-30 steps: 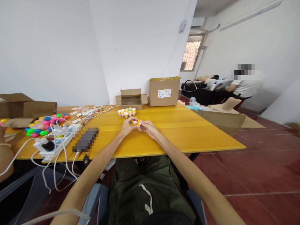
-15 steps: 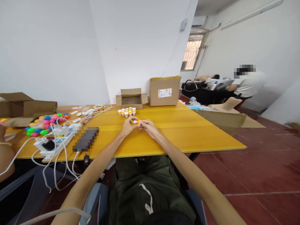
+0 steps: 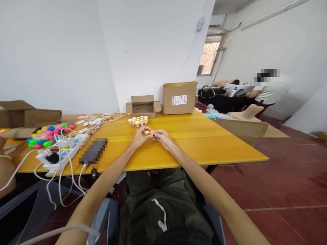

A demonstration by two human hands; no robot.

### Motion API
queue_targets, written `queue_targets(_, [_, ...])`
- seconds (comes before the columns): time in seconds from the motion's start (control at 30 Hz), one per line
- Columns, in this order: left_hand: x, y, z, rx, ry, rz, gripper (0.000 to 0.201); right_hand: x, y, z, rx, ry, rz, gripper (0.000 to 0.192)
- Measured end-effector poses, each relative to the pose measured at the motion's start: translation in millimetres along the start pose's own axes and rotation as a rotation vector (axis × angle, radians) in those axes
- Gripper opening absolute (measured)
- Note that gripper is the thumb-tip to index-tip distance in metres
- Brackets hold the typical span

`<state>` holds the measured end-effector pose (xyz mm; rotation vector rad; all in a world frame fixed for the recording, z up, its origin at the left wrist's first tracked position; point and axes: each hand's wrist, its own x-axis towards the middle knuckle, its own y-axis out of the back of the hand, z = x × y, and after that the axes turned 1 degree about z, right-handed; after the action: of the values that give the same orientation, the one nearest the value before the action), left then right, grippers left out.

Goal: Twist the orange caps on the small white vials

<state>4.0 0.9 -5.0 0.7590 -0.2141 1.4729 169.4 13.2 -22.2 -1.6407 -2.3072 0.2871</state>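
Observation:
A small white-and-orange bottle (image 3: pixel 151 132) is held between my two hands just above the table. My left hand (image 3: pixel 139 137) is closed on its white end, with thumb and fingers curved into a ring. From the other side, the fingertips of my right hand (image 3: pixel 162 138) pinch the bottle at its orange end, partly covering it. A tight cluster of similar small bottles (image 3: pixel 138 121) with white and orange tops stands just beyond my hands. One top in the cluster looks teal.
Behind the cluster are an open cardboard box (image 3: pixel 143 108) and a taped carton (image 3: pixel 178 98). Left lie a phone (image 3: pixel 93 151), a power strip (image 3: pixel 66 153) with cables, and colourful balls (image 3: pixel 48 134). Another person (image 3: pixel 272 88) sits at the far right; someone's arm (image 3: pixel 7 175) shows at the left edge.
Both hands stay on the bottle in nearly the same place. My right fingers have shifted slightly around its orange end.

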Motion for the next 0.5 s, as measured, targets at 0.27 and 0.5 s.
queue_targets(0.27, [0.7,-1.7,-0.9,-0.029,-0.007,-0.012,0.027,0.8,0.1,0.8,0.02,-0.02,0.016,0.029])
queue_targets(0.5, [1.1,-2.3,-3.2,-0.051,0.012,0.018,0.029,-1.0,-0.7,-1.0,0.017,0.001,0.002,0.031])
